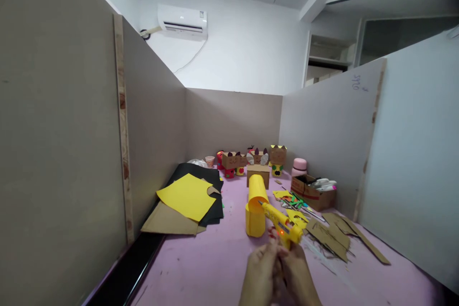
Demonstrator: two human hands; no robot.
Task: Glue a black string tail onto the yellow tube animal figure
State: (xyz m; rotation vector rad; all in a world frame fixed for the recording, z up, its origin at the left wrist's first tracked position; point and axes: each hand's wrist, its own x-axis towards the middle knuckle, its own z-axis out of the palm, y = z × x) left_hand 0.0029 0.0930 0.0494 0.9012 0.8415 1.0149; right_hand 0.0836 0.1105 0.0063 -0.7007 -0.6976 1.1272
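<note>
A yellow hot glue gun [278, 217] with a lit orange light is in my right hand [297, 265], its nozzle tilted up and to the left. Close against that hand, my left hand [261, 265] is closed beside the gun's handle; what its fingers hold is hidden. Just beyond the nozzle lies a yellow paper tube [256, 185], its open end facing me. Below that end stands a second yellow rounded paper piece [255, 224]. Behind the tube sits a small brown cardboard box [264, 175].
Yellow, brown and black sheets [190, 196] lie stacked at left. Cardboard scraps [328, 239] and paper cuttings [296, 201] are spread at right, before a box of tools [308, 191] and a pink bottle [299, 166]. Several cardboard-headed figures [231, 160] stand at the back, within partition walls.
</note>
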